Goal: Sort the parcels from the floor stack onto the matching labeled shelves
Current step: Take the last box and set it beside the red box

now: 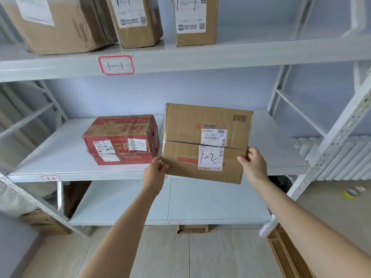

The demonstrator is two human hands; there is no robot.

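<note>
The brown parcel (206, 143) is in the centre of the frame, a little to the right, held in the air in front of the middle shelf (60, 155). Its broad face is turned toward the camera and slightly tilted, with the lower edge hanging below the front lip of the shelf. On its white label (210, 157) the handwritten mark reads "1-2".

The left hand (155, 170) grips the lower left corner of the parcel, with the thumb on the front face. The right hand (252, 162) grips the right edge near the bottom, fingers curled around it. Both hands sit at the low end, so the bigger part of the parcel stands above them and leans toward the shelf.

The relation that matters, in my judgement, is this: the free space of the middle shelf lies directly behind the parcel, in the right half, and the parcel must go up over the lip and then forward.

Just to the left on the same shelf sits a red box (120, 139), close beside the parcel's left edge. The shelf above carries a tag (116, 65) reading "1-1" and 3 brown boxes (136, 19). The tag of the middle shelf is mostly hidden behind the left hand.
</note>
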